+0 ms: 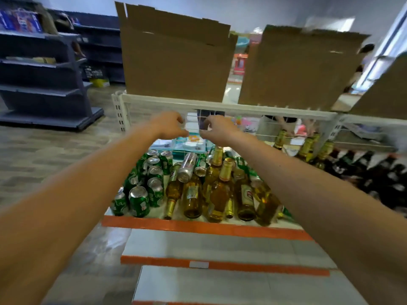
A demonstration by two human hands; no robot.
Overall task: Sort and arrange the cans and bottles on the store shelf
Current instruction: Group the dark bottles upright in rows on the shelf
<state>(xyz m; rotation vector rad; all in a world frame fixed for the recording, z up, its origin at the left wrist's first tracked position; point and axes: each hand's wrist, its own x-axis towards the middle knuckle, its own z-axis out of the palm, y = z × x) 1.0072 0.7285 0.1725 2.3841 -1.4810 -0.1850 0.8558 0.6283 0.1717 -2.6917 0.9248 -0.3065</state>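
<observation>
Both hands raised above the stocked shelf, neither holding stock.

I see my left hand (169,126) and right hand (217,129) held close together, fingers curled loosely and part-open, gripping nothing that I can make out; they sit in front of the white shelf rail (220,105). Below them, on the orange-edged shelf (198,226), green cans (138,201) stand upright at the left; I count about ten, though the back ones blur. One silver can (187,167) lies tilted on its side among them and the amber bottles (217,194), of which I count roughly eight, some upright, most lying jumbled and touching. Dark bottles (374,172) stand farther right, too blurred to count. Two cardboard boxes (176,62) rest on the top rail.
</observation>
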